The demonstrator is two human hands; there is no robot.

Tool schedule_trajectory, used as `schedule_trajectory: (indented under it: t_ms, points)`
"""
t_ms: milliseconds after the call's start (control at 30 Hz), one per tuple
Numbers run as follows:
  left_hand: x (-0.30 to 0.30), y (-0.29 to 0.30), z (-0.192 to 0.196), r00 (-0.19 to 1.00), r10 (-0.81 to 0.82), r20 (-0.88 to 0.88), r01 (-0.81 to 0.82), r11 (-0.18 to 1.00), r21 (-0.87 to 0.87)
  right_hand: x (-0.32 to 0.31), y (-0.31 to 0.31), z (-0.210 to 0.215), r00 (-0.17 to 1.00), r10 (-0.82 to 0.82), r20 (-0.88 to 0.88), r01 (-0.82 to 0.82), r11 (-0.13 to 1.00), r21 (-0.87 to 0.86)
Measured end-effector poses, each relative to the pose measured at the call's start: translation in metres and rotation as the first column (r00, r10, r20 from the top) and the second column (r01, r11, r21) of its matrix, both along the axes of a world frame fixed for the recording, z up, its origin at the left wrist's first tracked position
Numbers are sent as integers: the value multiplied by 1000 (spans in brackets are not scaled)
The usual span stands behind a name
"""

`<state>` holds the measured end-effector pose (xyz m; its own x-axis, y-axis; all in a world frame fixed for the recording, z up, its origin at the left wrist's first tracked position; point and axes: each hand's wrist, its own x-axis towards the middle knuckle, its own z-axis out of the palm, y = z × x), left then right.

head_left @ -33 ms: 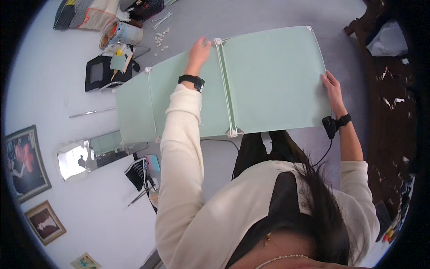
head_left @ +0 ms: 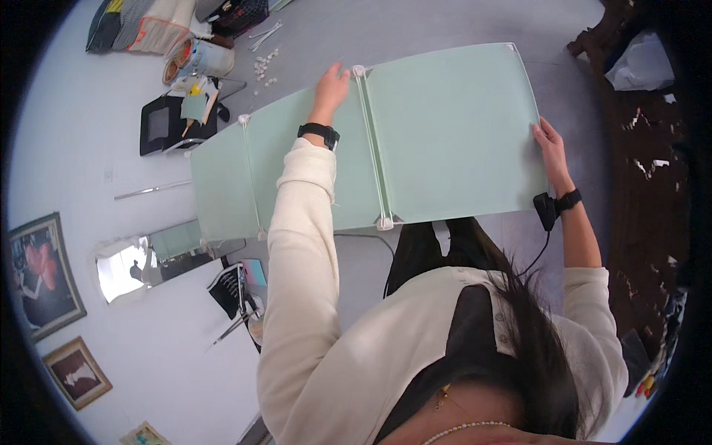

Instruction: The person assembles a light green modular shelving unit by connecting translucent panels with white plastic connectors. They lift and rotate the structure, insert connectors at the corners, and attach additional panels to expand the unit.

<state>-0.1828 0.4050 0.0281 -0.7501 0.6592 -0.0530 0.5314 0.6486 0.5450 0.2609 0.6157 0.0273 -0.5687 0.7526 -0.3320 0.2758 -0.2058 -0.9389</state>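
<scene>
A long unit of pale green panels, joined by thin white rods and white corner connectors, stretches across in front of me. It looks like a cube storage rack. My left hand is at its far edge, just left of a connector, with the fingertips bent over the rim and partly hidden. At the right end my right hand grips the panel's edge, thumb on the near face and the other fingers partly out of sight. Black bands circle both wrists, and a black device with a cable hangs at the right one.
Small white connectors and white rods lie on the floor beyond the rack. A black chair with items on it stands at the left, near a bucket. Dark wooden furniture runs along the right side.
</scene>
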Motion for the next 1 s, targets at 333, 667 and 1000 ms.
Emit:
schedule_trajectory:
  t_ms: [333,667,1000]
  points:
    - [-14,12,-32,996,-83,39,80,993,84,-4,-4,9,997,-32,66,30,999,28]
    - [-15,10,-31,986,-136,96,120,981,154,-6,-5,7,990,-71,119,70,997,12]
    - [-19,9,-42,978,-134,159,100,973,209,-3,-5,-5,983,-106,151,106,994,9]
